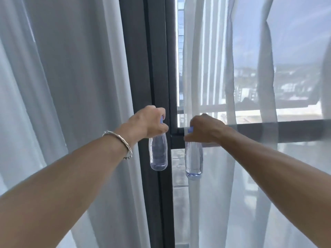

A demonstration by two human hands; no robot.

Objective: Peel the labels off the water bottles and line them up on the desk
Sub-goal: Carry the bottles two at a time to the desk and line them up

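**Two bare bottles carried by their necks, away from the tabletop**

At the far left a grey curtain [62,86] hung in folds. The left arm reached forward with a silver bracelet [119,142] at the wrist. The left hand [150,122] had its fingers curled round the neck of the left bottle [158,154], a sliver of its lilac cap [161,120] showing under the knuckles. The bottle dangled upright below the fist, in front of the dark window frame [157,68]. Held from the top like this, it likely needed only one hand and could be set down base first.

Just to the right, the right hand [204,129] gripped the right bottle [194,161] the same way, fingers closed round the neck beside its cap [190,129]. This bottle hung slightly lower, near the other but not touching it, against a sheer curtain [250,68] with a city view behind.

Both bottles looked clear with no label visible, so peeling seemed done for this pair. No tabletop was in view, and the bottles were in the air. Lining them up appeared to be the step left.
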